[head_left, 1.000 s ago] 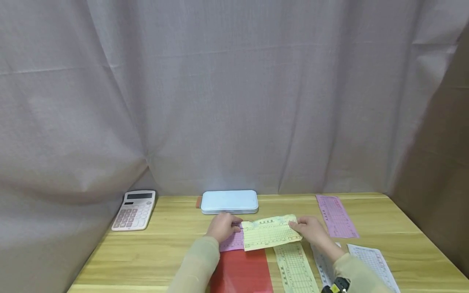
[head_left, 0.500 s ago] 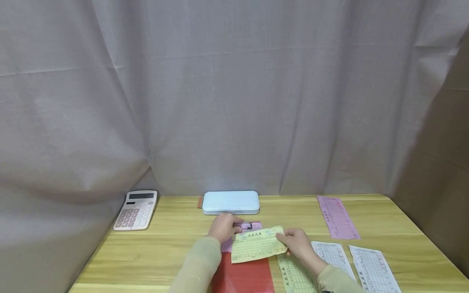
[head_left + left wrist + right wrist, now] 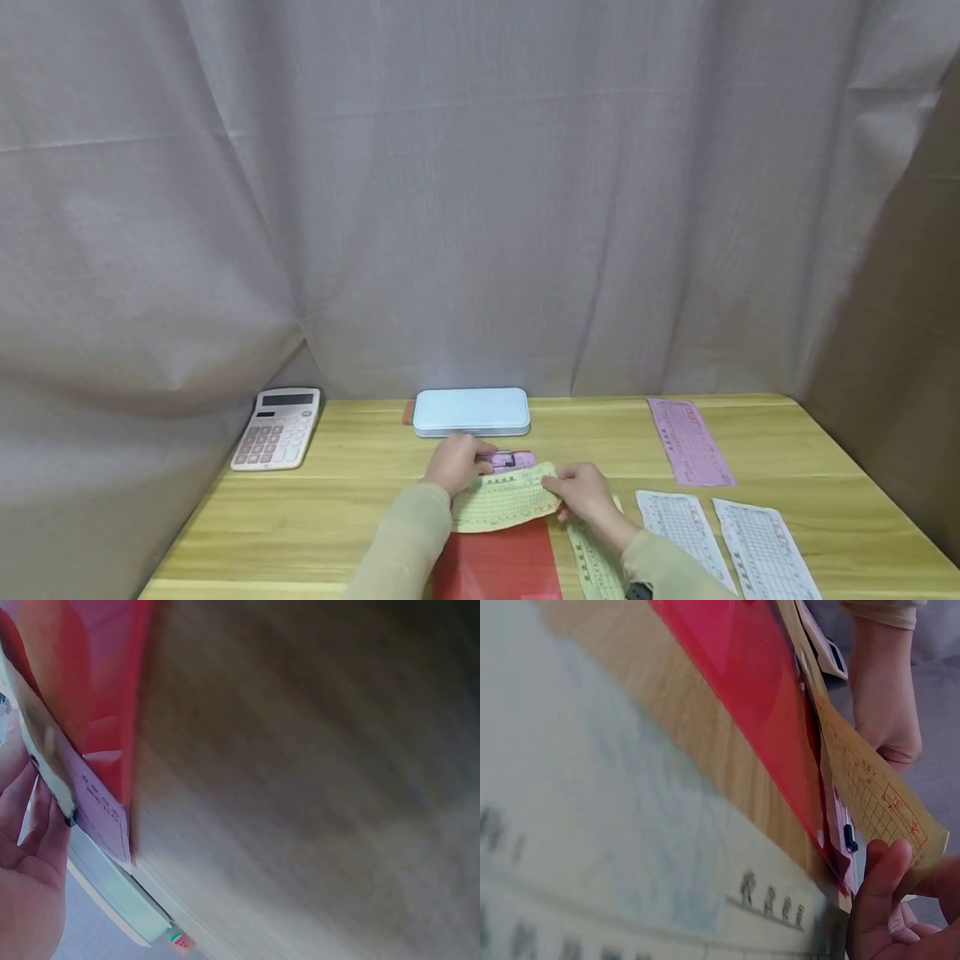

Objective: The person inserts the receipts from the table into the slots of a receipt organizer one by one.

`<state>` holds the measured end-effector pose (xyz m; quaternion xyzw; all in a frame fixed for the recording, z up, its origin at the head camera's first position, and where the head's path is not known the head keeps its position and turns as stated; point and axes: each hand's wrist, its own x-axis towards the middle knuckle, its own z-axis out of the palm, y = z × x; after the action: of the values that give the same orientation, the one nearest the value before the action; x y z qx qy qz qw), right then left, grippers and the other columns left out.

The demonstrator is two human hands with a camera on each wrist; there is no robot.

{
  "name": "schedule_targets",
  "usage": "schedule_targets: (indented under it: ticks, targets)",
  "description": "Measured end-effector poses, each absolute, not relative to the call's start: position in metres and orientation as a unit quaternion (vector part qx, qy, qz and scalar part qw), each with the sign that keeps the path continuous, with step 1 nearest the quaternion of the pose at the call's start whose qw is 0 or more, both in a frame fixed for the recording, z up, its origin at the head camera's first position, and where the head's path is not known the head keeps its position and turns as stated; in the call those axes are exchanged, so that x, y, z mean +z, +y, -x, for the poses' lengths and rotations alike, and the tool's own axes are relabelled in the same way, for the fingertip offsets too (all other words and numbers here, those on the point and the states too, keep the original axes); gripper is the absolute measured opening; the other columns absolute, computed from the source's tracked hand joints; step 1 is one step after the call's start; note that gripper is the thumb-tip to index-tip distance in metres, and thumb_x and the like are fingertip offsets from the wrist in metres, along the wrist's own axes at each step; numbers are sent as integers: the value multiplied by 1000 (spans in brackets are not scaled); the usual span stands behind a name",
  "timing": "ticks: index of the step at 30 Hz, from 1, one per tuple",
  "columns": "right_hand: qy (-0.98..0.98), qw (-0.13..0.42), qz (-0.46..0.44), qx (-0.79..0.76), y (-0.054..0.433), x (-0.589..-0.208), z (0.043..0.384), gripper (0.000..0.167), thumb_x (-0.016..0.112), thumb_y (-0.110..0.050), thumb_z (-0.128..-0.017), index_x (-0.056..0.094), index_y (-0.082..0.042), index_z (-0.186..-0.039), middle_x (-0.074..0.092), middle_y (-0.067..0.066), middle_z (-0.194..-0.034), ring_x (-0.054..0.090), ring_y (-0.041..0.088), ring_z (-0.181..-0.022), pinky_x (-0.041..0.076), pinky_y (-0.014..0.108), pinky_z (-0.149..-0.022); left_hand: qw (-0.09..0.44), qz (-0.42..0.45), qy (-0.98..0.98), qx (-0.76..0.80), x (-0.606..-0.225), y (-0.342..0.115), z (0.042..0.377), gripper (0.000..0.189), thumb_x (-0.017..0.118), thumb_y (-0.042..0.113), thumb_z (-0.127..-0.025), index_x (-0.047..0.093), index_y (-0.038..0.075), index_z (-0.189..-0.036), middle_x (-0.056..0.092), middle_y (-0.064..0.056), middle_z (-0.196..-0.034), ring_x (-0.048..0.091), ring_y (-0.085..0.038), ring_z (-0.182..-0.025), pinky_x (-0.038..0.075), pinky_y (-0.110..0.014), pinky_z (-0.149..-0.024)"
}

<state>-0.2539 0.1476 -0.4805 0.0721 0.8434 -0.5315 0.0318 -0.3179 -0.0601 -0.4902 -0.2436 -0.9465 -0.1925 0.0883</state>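
Observation:
My right hand [image 3: 585, 493] pinches the right end of a yellow printed slip [image 3: 502, 502]; its fingertips also show at the slip's corner in the right wrist view. The slip bows slightly over a red folder [image 3: 497, 562], covering most of a pink slip [image 3: 527, 457] at the folder's far end. There, a metal clip [image 3: 509, 459] with a black catch lies over the pink slip. My left hand [image 3: 455, 463] grips the clip's left end, close to the yellow slip's upper left corner. In the left wrist view, its fingers [image 3: 52, 840] meet the papers' edge.
Right of the folder lie another yellow slip [image 3: 597, 562], two white slips [image 3: 686, 533] [image 3: 767, 550] and a pink slip [image 3: 690, 442]. A pale box [image 3: 471, 410] stands behind the folder; a calculator [image 3: 276, 429] sits far left. A grey curtain [image 3: 465, 208] hangs behind the table.
My right hand has moved left and slightly down with the yellow slip, bringing it over the folder. The white slips are now uncovered. My left hand stays at the clip.

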Motion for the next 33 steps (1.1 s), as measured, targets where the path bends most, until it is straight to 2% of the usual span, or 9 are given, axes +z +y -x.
schedule_targets:
  ticks: [13, 20, 27, 33]
  targets:
    - [831, 62, -57, -550, 133, -483, 260, 15, 65, -8, -85, 62, 3, -75, 55, 4, -49, 47, 6, -36, 45, 19, -37, 82, 245, -946, -194, -489, -60, 316, 25, 78, 23, -76, 76, 19, -100, 73, 5, -96, 68, -14, -92, 53, -29, -81]
    - [828, 90, -34, -553, 129, -485, 260, 19, 67, -11, -85, 61, 1, -73, 56, 3, -46, 50, 6, -35, 45, 20, -36, 76, 238, -950, -189, -488, -60, 316, 25, 77, 24, -77, 76, 20, -101, 73, 6, -97, 67, -13, -93, 53, -29, -82]
    - [835, 90, -31, -542, 128, -488, 261, 20, 65, -12, -88, 58, 0, -73, 57, 4, -46, 50, 5, -35, 42, 17, -35, 78, 239, -949, -191, -489, -60, 318, 24, 77, 23, -77, 76, 19, -101, 73, 6, -96, 67, -13, -92, 53, -29, -81]
    - [852, 92, -22, -515, 129, -493, 263, 28, 71, -19, -84, 51, -5, -70, 56, 3, -47, 48, 5, -33, 43, 19, -35, 81, 241, -949, -185, -488, -60, 318, 25, 77, 24, -77, 76, 20, -101, 73, 6, -97, 67, -13, -93, 53, -29, -82]
